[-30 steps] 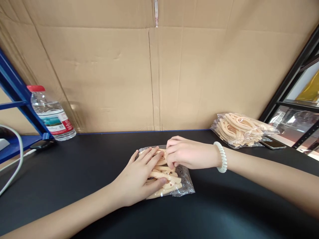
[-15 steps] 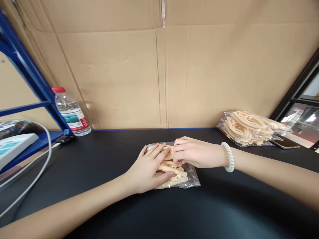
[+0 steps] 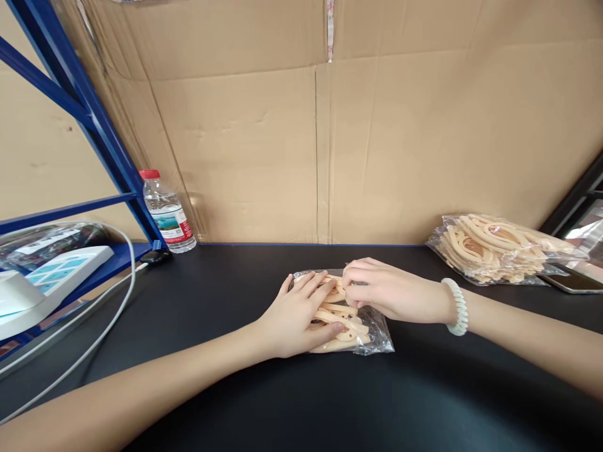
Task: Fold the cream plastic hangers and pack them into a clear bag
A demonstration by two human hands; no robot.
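A clear plastic bag (image 3: 377,333) with pale wooden pieces (image 3: 346,323) in it lies flat on the black table. My left hand (image 3: 294,317) rests on the bag's left part, palm down with the fingers spread. At the bag's upper right is my right hand (image 3: 381,289), its fingers curled and pressed together at the bag's edge. What those fingertips pinch, if anything, is hidden. A white coiled band circles my right wrist.
More bagged wooden pieces (image 3: 494,248) lie at the back right, beside a phone (image 3: 577,280). At the back left stands a water bottle (image 3: 170,216) near a blue metal frame (image 3: 101,132), white cables and a white device (image 3: 61,276). Cardboard (image 3: 254,157) rises behind the table.
The whole view has shifted, so things appear farther right. Both hands keep nearly the same place on the bag; the right hand's fingers have moved slightly.
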